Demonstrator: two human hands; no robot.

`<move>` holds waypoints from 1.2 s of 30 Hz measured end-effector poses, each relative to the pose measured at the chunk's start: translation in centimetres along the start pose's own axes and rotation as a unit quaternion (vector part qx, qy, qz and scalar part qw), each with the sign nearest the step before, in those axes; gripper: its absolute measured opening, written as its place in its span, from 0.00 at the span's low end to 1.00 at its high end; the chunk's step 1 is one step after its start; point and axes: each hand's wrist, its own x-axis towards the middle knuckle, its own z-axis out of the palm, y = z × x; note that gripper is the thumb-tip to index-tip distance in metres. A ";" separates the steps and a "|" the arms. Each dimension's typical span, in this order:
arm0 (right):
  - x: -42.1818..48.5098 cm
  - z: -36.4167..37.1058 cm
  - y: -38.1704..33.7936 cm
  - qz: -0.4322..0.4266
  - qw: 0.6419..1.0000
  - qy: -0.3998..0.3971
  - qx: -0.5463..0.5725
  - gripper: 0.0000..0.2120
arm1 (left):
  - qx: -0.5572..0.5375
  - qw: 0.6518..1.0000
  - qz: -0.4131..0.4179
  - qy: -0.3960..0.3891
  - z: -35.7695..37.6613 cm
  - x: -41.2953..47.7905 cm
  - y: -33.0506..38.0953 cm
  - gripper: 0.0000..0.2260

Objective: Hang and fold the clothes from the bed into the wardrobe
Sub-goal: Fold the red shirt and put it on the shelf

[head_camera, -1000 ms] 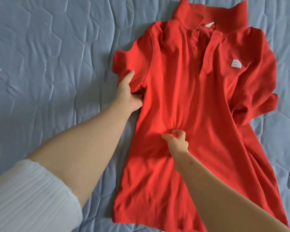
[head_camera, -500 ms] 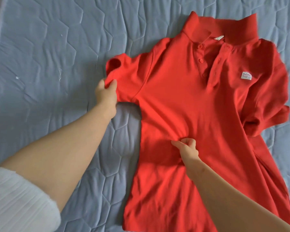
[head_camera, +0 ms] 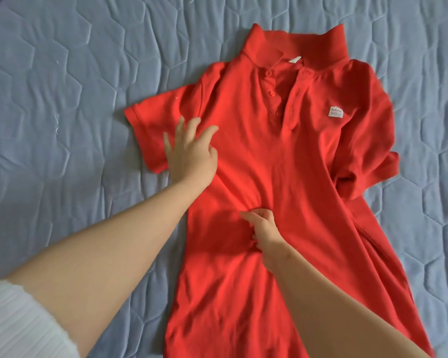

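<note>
Polo shirt (head_camera: 282,177), red: face-up on quilted bed (head_camera: 62,125). Left grip (head_camera: 192,153), fingers apart, presses left sleeve (head_camera: 150,125) flat; right grip (head_camera: 264,228) pinches midriff fabric, likely anchoring it for folding.

White chest patch (head_camera: 336,112) on red polo shirt (head_camera: 256,164): reads "MIN…" over "SO"; trailing characters blurred. Neck tag (head_camera: 113,59): print illegible.

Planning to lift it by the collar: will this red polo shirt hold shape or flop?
Probably floppy: the red polo shirt puckers where the right hand pinches it. The crumpled sleeve suggests it sags unsupported. Likely light: the left hand, fingers flat, seems to pin it.
</note>
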 end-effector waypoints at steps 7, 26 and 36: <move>-2.0 -6.7 -1.7 -0.166 0.973 0.157 0.027 0.06 | 0.025 0.965 0.139 -0.223 4.8 -3.0 8.9 0.22; 4.7 -19.6 -10.1 -0.123 0.935 0.037 0.331 0.12 | 0.163 0.887 0.093 -0.422 6.9 -0.4 14.3 0.36; 4.5 -27.5 -11.7 -0.145 0.834 0.197 0.495 0.09 | 0.170 0.876 0.086 -0.443 6.2 -0.4 14.5 0.37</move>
